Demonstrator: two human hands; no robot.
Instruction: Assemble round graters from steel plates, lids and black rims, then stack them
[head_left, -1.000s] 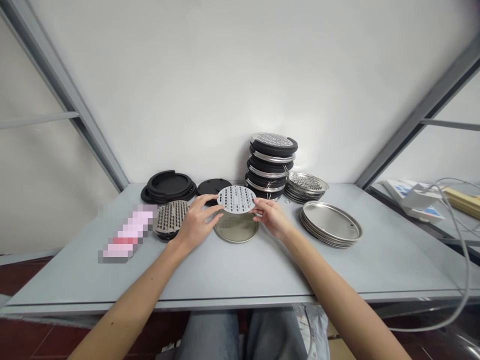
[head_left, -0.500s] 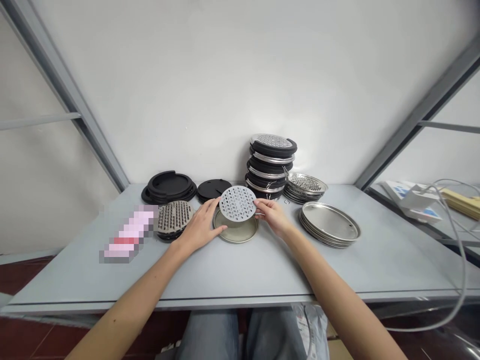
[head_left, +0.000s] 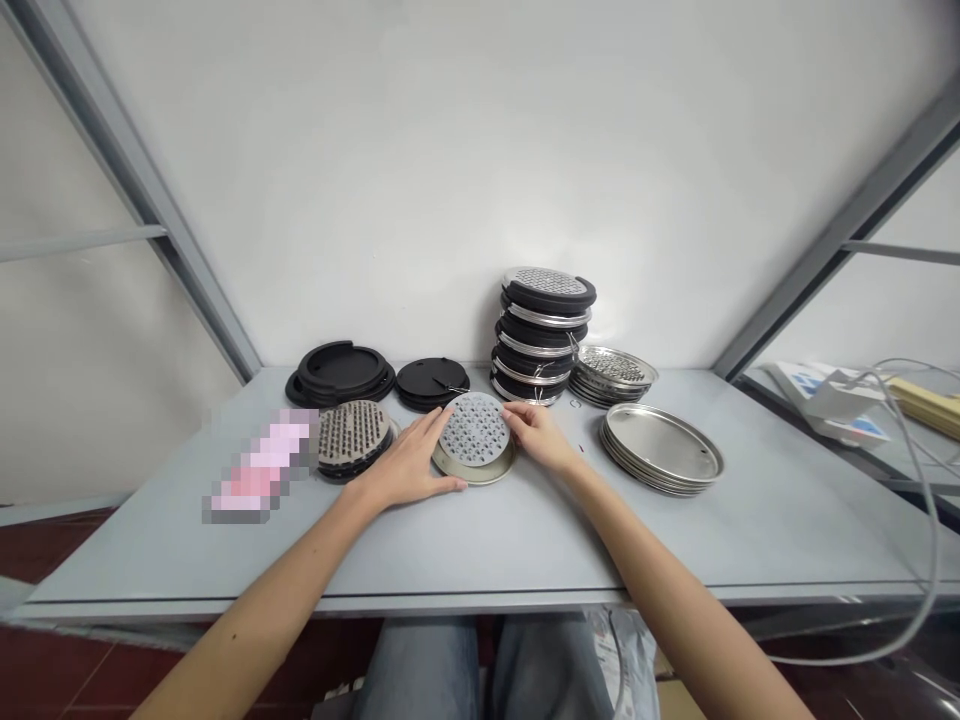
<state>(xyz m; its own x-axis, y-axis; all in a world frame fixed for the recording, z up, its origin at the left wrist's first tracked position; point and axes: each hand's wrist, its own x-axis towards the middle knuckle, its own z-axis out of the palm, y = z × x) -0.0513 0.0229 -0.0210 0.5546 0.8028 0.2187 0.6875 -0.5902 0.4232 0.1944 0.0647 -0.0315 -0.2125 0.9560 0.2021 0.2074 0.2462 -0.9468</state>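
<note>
A round perforated metal disc (head_left: 474,430) lies tilted or off-centre over a shallow round metal dish (head_left: 480,477) on the table. My left hand (head_left: 409,462) cups the dish from the left, thumb along its front rim and fingertips at the disc's upper left edge. My right hand (head_left: 534,432) pinches the disc's right edge, its fingers closed. Just behind the disc, a thin wire piece (head_left: 452,388) shows near the black round plates (head_left: 429,376). Left of my left hand sits a stack topped by another perforated disc (head_left: 352,432).
Black rings (head_left: 345,372) lie at the back left. A tall stack of black and metal rounds (head_left: 541,335) stands behind, with perforated pans (head_left: 615,368) beside it. Stacked metal dishes (head_left: 664,440) are at right. A pixelated pink item (head_left: 262,470) lies left; a white cable (head_left: 926,520) hangs right.
The perforated disc has come down toward the dish in my right hand. My left thumb has moved down to the dish's front rim. The wire piece now shows behind the disc.
</note>
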